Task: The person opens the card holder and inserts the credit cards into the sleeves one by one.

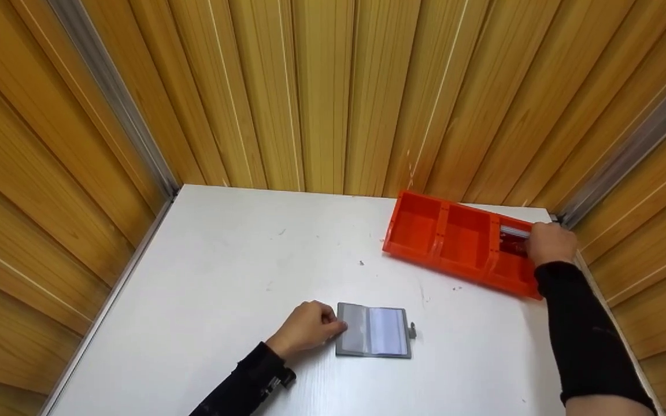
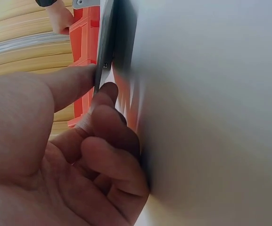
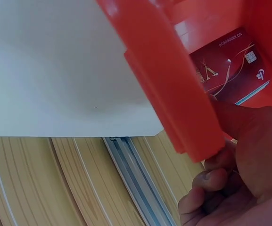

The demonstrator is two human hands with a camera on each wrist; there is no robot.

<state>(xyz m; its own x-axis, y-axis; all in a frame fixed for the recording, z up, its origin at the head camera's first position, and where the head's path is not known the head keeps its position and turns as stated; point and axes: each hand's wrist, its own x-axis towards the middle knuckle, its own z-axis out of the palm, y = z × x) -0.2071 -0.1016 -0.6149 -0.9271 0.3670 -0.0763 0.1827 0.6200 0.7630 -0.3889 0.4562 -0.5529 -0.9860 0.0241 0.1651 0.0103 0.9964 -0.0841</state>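
A small grey card holder [image 1: 367,329] lies spread open on the white table, its clear sleeves showing and a snap tab on its right side. My left hand [image 1: 305,328] pinches its left edge between thumb and fingers; in the left wrist view the cover [image 2: 106,42] stands edge-on at the fingertips. At the back right, my right hand [image 1: 551,245] grips the end of a red three-compartment tray [image 1: 440,231], thumb inside and the other fingers curled outside. Dark red cards [image 3: 232,66] with a chip and printed number lie in the compartment beside that thumb, partly hidden by the tray wall.
The white table [image 1: 240,248] meets wood-patterned panels [image 1: 321,98] at the back and both sides. Metal strips [image 1: 119,92] run up the corners. The tray stands at an angle near the back right corner. Small dark specks mark the tabletop.
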